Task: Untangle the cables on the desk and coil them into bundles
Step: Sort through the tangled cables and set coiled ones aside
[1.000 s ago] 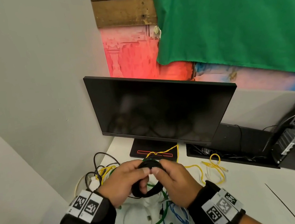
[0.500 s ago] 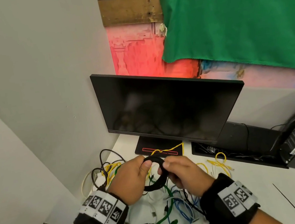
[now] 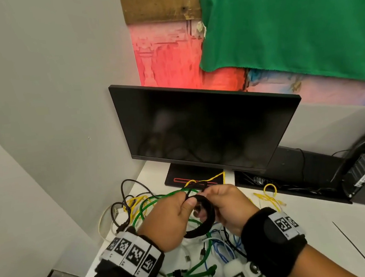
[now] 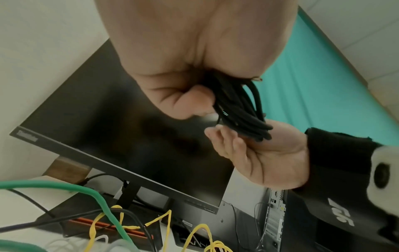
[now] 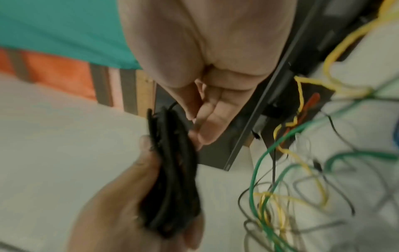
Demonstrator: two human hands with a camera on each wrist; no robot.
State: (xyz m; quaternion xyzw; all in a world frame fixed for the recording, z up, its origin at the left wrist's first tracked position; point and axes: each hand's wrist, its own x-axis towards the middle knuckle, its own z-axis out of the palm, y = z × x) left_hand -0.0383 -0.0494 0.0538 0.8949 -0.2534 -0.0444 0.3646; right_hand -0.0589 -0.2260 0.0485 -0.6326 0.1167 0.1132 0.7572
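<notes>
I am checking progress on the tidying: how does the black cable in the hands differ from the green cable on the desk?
The black cable is wound into a tight round coil; the green cable sprawls in wide loose loops. The black cable is lifted, held by the left hand and right hand; the green cable lies on the desk, untouched, crossing yellow cables. Both are round-sheathed cables.

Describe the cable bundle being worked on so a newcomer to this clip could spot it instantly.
Start at the dark monitor; just in front of its stand, both hands meet above the white desk. Between them is the black coil, wound into a tight ring and lifted, unlike the loose green, yellow and blue cables below.
</notes>
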